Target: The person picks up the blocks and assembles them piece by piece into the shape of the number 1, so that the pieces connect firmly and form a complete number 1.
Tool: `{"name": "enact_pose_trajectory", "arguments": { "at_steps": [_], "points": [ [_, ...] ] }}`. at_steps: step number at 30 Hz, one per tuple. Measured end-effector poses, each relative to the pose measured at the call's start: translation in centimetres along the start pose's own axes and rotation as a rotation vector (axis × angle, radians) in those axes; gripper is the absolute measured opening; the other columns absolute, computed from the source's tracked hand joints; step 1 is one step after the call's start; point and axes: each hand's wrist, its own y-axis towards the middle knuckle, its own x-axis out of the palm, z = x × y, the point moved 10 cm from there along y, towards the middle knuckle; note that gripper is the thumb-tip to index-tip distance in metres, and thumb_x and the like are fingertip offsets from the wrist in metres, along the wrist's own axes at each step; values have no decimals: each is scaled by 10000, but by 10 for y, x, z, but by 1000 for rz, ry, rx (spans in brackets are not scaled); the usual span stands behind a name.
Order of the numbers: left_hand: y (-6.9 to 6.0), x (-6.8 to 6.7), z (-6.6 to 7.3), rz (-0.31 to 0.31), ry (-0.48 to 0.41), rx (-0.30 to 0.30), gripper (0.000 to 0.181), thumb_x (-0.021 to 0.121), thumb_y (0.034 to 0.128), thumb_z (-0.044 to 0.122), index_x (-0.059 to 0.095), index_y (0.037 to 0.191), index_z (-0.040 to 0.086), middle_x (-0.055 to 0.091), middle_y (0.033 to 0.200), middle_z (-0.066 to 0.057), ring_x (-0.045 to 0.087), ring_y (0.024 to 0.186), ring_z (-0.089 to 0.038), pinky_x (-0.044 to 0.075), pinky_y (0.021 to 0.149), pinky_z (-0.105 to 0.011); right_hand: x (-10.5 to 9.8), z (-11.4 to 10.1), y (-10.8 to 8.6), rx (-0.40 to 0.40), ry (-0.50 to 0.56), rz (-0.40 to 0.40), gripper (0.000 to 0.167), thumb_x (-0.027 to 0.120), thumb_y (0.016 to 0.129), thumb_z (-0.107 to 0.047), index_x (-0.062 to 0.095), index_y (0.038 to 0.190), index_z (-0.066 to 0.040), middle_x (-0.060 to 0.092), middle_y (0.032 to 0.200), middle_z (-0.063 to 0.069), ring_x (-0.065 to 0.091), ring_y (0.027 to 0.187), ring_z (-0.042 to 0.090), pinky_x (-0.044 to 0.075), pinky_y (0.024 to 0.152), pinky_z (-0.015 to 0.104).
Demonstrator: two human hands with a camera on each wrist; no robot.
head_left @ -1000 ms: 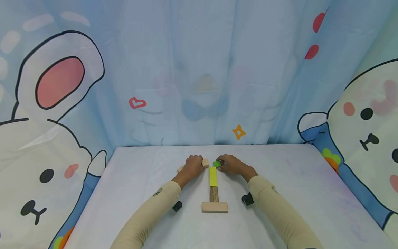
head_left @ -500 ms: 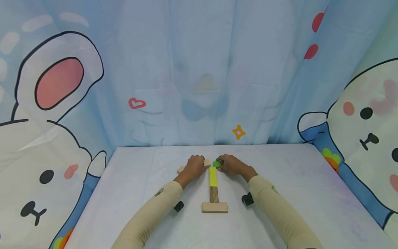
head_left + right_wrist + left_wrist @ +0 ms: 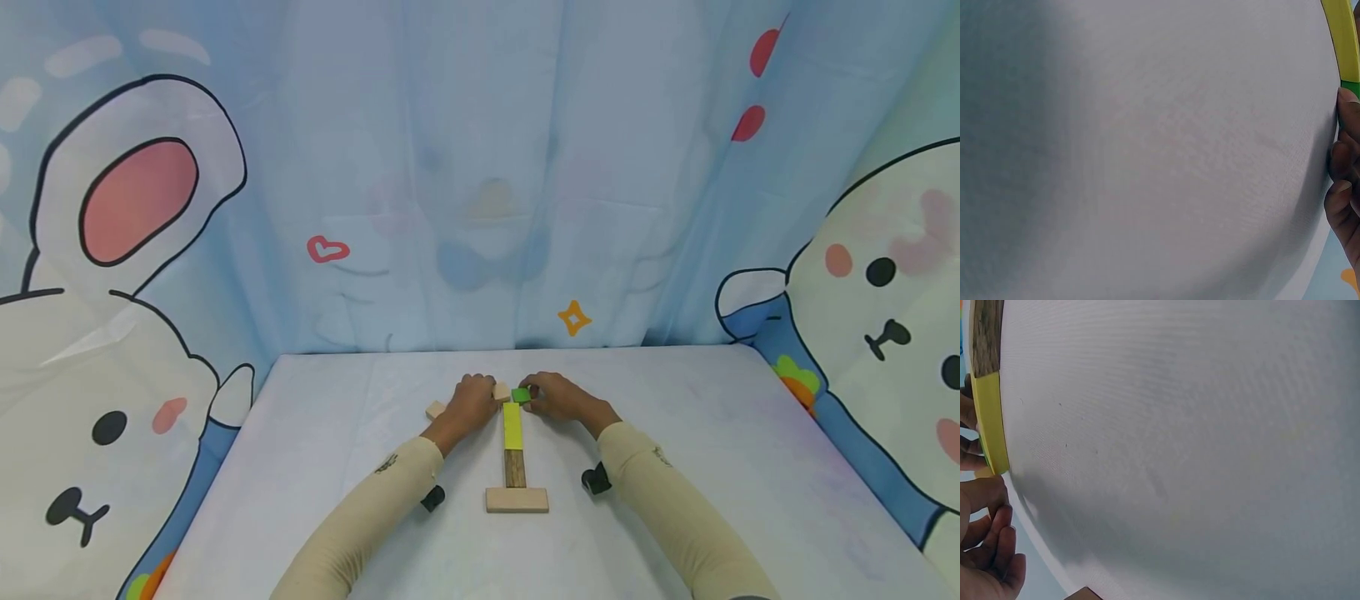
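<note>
My left hand (image 3: 474, 402) pinches a small pale wooden block (image 3: 501, 391) at the far end of a row of blocks. Across from it, my right hand (image 3: 557, 395) holds a green block (image 3: 521, 395) between thumb and fingers. The two blocks sit side by side, just beyond the yellow block (image 3: 512, 426); whether they touch is too small to tell. Nearer me, a dark brown block (image 3: 515, 468) continues the row down to a pale crosswise block (image 3: 517, 500). In the right wrist view the green block (image 3: 1350, 90) meets the yellow block's end.
Another pale wooden block (image 3: 435, 410) lies left of my left hand, partly hidden by it. The white-covered table (image 3: 360, 400) extends to a blue patterned curtain (image 3: 480, 167) at the back and sides.
My left hand has slid slightly to the right, bringing the pale block closer to the green one. My right hand stays almost still. The head view has shifted a little.
</note>
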Motion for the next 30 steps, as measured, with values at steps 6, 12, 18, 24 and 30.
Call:
{"name": "enact_pose_trajectory", "arguments": {
  "at_steps": [6, 12, 18, 24, 30],
  "points": [
    [-1, 0, 1, -5, 3, 1, 260, 652, 982, 174, 683, 1180, 9, 692, 1018, -94, 576, 883, -185, 510, 825, -339, 1, 1, 1, 6, -4, 2, 361, 713, 940, -168, 632, 1275, -61, 650, 1066, 51, 580, 987, 190, 488, 937, 445],
    [0, 2, 1, -1, -7, 9, 244, 641, 988, 170, 681, 1164, 5, 686, 1002, -94, 567, 870, -181, 504, 815, -335, 1, 1, 0, 5, -4, 2, 364, 712, 941, -167, 630, 1277, -55, 646, 1049, 47, 571, 966, 185, 488, 920, 435],
    [2, 4, 1, -4, -8, 1, 257, 643, 990, 181, 677, 1173, 4, 684, 1007, -94, 562, 866, -181, 503, 803, -330, 2, 2, 1, 13, 2, 3, 363, 714, 939, -170, 632, 1274, -57, 643, 1040, 42, 563, 956, 184, 485, 920, 428],
    [3, 6, 2, -17, -10, -7, 250, 642, 991, 179, 678, 1169, 6, 678, 994, -90, 551, 855, -174, 500, 790, -325, 2, 2, 0, 13, 5, -1, 363, 716, 938, -166, 634, 1273, -54, 643, 1032, 39, 562, 947, 181, 489, 909, 423],
    [4, 7, 2, -24, -16, -24, 275, 651, 988, 192, 672, 1192, 7, 680, 1015, -90, 546, 862, -168, 507, 811, -319, 1, 3, 0, 18, 15, 4, 370, 723, 931, -162, 636, 1274, -55, 640, 1021, 38, 557, 936, 178, 489, 894, 409]
  ]
}}
